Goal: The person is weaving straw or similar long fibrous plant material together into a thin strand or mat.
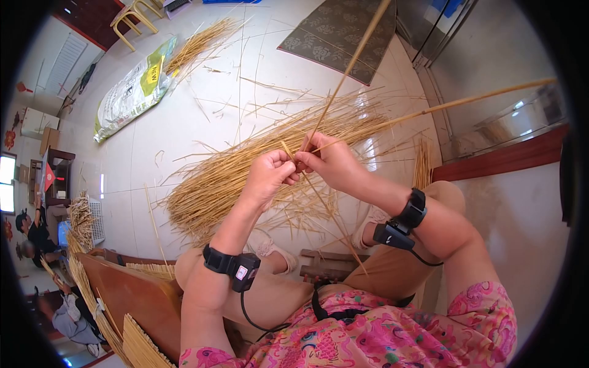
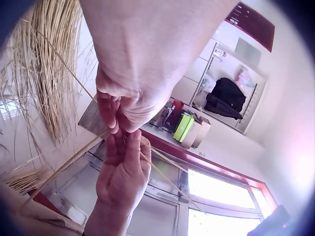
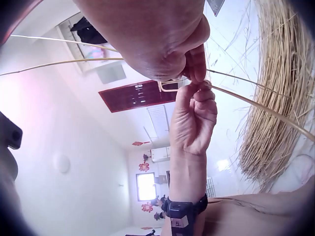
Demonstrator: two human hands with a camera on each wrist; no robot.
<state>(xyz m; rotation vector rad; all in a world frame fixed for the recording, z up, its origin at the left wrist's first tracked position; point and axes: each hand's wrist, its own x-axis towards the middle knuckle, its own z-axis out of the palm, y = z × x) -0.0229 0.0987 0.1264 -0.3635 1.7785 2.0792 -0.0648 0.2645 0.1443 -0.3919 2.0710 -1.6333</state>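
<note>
My left hand (image 1: 270, 175) and right hand (image 1: 331, 164) meet fingertip to fingertip above a large pile of straw (image 1: 215, 190). Between them they pinch long, thin straw stalks where the stalks cross. One stalk (image 1: 356, 52) runs up and away from the fingers, and another (image 1: 472, 102) stretches out to the right. A further end (image 1: 334, 216) slants down toward the lap. A short folded tip (image 1: 286, 148) sticks up by the left thumb. In the left wrist view, the right hand (image 2: 123, 179) holds the stalks from below; fingers partly hide the crossing.
A white and green sack (image 1: 136, 92) with straw spilling out lies at upper left. A dark patterned mat (image 1: 337, 37) is at the top, glass doors (image 1: 491, 49) at right. Beside my left leg stands a brown wooden board (image 1: 132, 294). Other people (image 1: 40, 236) sit at far left.
</note>
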